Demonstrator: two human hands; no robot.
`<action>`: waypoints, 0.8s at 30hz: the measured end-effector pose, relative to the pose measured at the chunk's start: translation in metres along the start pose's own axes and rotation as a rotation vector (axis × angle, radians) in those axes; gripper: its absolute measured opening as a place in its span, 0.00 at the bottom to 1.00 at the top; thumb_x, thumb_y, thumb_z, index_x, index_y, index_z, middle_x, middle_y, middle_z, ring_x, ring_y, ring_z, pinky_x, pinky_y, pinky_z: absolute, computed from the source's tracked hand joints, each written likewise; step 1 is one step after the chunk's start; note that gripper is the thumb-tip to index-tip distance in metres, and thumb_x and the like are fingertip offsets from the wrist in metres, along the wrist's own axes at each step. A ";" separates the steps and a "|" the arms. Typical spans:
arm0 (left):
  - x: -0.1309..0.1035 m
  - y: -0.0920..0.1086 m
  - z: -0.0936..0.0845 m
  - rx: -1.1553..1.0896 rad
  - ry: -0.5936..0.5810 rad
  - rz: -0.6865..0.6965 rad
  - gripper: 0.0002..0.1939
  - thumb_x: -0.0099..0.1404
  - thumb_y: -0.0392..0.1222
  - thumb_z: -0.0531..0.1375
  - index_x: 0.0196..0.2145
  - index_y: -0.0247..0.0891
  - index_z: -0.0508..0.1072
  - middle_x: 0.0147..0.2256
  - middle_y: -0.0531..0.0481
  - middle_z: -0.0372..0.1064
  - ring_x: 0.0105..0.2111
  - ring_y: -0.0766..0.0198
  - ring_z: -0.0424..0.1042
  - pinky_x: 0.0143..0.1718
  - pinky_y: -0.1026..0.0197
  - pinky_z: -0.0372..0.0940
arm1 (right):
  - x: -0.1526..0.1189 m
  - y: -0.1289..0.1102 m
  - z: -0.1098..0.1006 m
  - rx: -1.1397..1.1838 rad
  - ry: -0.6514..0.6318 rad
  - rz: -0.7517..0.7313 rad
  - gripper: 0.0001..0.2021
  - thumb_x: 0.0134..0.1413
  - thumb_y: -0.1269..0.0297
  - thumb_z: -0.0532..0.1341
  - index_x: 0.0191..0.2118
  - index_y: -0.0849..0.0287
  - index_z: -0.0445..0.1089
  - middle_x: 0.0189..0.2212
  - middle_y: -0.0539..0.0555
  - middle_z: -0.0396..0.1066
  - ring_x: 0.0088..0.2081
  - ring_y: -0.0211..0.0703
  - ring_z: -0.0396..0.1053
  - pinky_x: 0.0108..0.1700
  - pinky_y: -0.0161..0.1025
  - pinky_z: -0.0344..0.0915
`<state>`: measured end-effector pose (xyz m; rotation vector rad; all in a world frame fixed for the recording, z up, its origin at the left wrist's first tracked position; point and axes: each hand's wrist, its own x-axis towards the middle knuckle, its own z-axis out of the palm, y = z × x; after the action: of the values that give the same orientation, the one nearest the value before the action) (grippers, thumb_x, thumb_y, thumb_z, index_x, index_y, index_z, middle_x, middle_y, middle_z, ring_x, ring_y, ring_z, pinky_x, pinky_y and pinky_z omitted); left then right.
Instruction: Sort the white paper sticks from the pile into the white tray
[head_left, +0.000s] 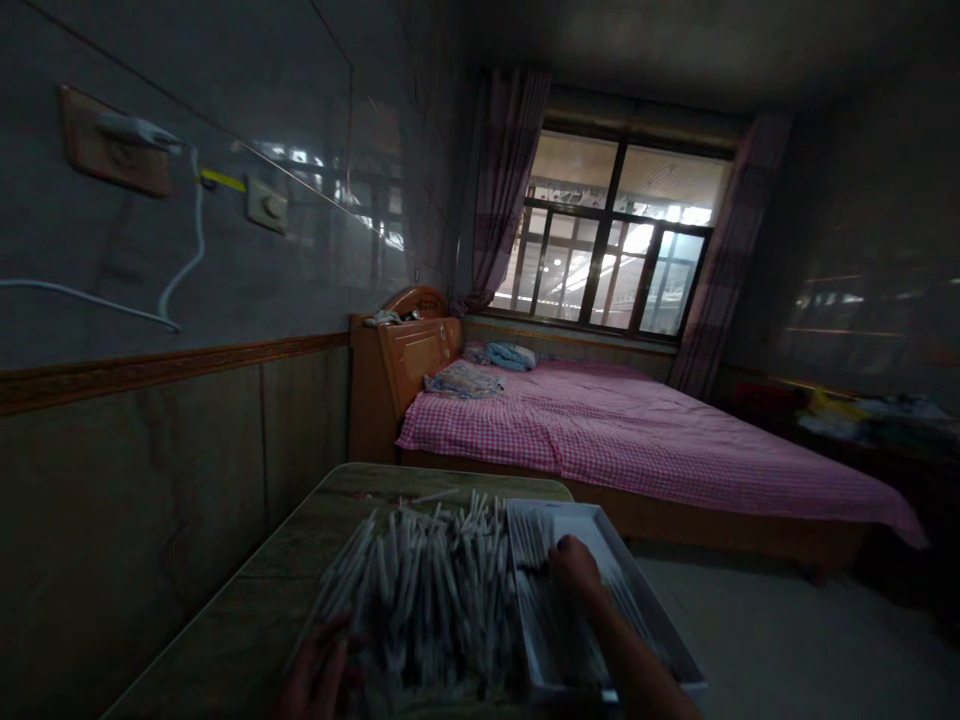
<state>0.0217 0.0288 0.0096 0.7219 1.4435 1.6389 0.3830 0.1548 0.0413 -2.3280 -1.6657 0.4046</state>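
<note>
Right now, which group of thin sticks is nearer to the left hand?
The loose pile spread on the table, beside the left hand. The other group lies inside the white tray, where the right hand is.

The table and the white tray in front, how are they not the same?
The table looks greenish-brown, while the tray looks white. The table is bigger; the tray is smaller. The table has a flat top, but the tray has raised sides. Both carry thin, pale sticks.
</note>
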 end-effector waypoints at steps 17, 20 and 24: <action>-0.005 -0.010 -0.004 0.173 -0.145 0.131 0.14 0.45 0.54 0.67 0.31 0.50 0.79 0.25 0.55 0.81 0.23 0.56 0.75 0.28 0.58 0.69 | -0.129 -0.079 0.007 -0.127 0.131 -0.452 0.12 0.59 0.74 0.56 0.40 0.61 0.79 0.39 0.61 0.80 0.41 0.53 0.78 0.36 0.37 0.62; -0.005 -0.014 -0.005 0.169 -0.129 0.142 0.15 0.46 0.56 0.65 0.31 0.49 0.78 0.26 0.54 0.81 0.23 0.56 0.76 0.29 0.57 0.70 | -0.132 -0.086 0.015 -0.177 0.155 -0.452 0.13 0.58 0.75 0.57 0.41 0.63 0.79 0.39 0.64 0.79 0.43 0.57 0.78 0.38 0.40 0.64; -0.007 -0.016 -0.002 0.196 -0.113 0.173 0.18 0.47 0.60 0.63 0.31 0.46 0.77 0.24 0.52 0.80 0.21 0.56 0.74 0.28 0.56 0.70 | -0.133 -0.091 0.025 -0.212 0.173 -0.464 0.13 0.56 0.74 0.59 0.43 0.64 0.78 0.40 0.65 0.79 0.45 0.59 0.77 0.43 0.44 0.66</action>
<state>0.0263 0.0219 -0.0055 1.0590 1.5084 1.5701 0.2524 0.0583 0.0611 -1.9432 -2.1591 -0.0671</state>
